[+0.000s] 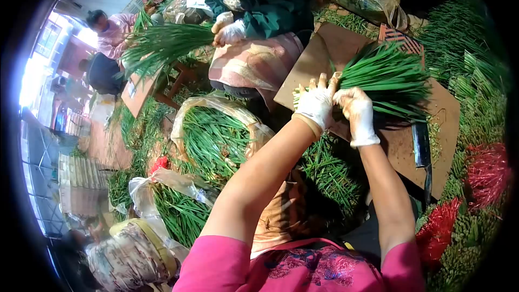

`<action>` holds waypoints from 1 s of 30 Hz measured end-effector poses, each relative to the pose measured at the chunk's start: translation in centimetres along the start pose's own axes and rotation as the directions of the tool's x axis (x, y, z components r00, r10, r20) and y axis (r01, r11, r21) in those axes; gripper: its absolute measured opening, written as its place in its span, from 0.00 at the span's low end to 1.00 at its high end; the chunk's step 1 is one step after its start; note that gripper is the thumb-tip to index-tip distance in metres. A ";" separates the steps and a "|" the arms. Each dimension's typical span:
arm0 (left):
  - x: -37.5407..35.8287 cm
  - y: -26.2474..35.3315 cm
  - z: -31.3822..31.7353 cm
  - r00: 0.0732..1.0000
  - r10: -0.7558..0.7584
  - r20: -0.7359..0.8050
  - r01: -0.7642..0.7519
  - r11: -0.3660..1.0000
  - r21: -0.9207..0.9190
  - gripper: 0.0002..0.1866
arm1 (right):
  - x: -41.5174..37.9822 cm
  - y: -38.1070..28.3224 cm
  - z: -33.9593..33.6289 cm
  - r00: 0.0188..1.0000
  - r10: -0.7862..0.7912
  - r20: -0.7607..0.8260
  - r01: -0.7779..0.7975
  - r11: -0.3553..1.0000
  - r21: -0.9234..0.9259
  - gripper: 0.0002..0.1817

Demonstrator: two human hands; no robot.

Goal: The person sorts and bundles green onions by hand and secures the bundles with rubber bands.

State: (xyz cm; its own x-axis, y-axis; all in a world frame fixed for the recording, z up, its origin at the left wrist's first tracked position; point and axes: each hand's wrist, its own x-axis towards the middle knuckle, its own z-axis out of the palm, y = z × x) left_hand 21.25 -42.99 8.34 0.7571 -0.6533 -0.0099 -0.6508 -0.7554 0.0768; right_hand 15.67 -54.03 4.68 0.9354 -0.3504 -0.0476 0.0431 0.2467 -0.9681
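Observation:
A bunch of garlic chives [386, 78] lies across a brown board [446, 111], its leaves fanned to the right and pale stem ends at the left. My left hand [315, 101], in a white glove, lies over the stem end with its fingers round the stalks. Close beside it, my right hand [358, 112], also gloved, is closed against the near side of the bunch; what its curled fingers pinch is hidden. A dark-bladed cleaver [420, 145] rests on the board right of my right hand, handle toward me, near small green trimmings [434, 138].
Opposite me, a person in green holds another chive bunch [170, 40]. An open bag of chives [213, 135] stands left of my arms. Bundles of red ties [439, 232] and piled chives [454, 38] line the right side. Other people sit at the far left.

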 end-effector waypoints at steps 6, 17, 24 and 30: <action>0.2 -1.2 5.6 0.956 0.102 -0.274 -0.085 0.994 0.076 0.41 | -3.3 3.8 -1.4 0.951 -0.249 0.182 0.282 0.941 -0.188 0.06; 0.6 -1.7 5.9 0.965 0.077 -0.250 -0.059 0.995 0.079 0.35 | -4.2 5.8 -0.2 0.918 -0.374 0.132 0.396 0.863 -0.312 0.05; 0.4 -2.8 0.8 0.994 0.113 -0.004 -0.113 0.985 -0.128 0.53 | -1.1 -0.4 -0.1 0.831 -0.553 0.062 0.518 0.728 -0.449 0.06; 1.3 -4.3 -0.4 0.911 0.332 -0.245 -0.392 0.880 -0.267 0.19 | 1.0 -2.0 0.0 0.662 -0.713 0.232 0.654 0.397 -0.644 0.09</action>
State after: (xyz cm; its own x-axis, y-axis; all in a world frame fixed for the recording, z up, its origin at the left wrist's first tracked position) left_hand 25.10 -40.60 8.37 0.4881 -0.8330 0.2605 -0.8544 -0.3949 0.3379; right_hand 16.48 -54.87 6.62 0.6698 -0.1981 0.7157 0.4028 -0.7127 -0.5743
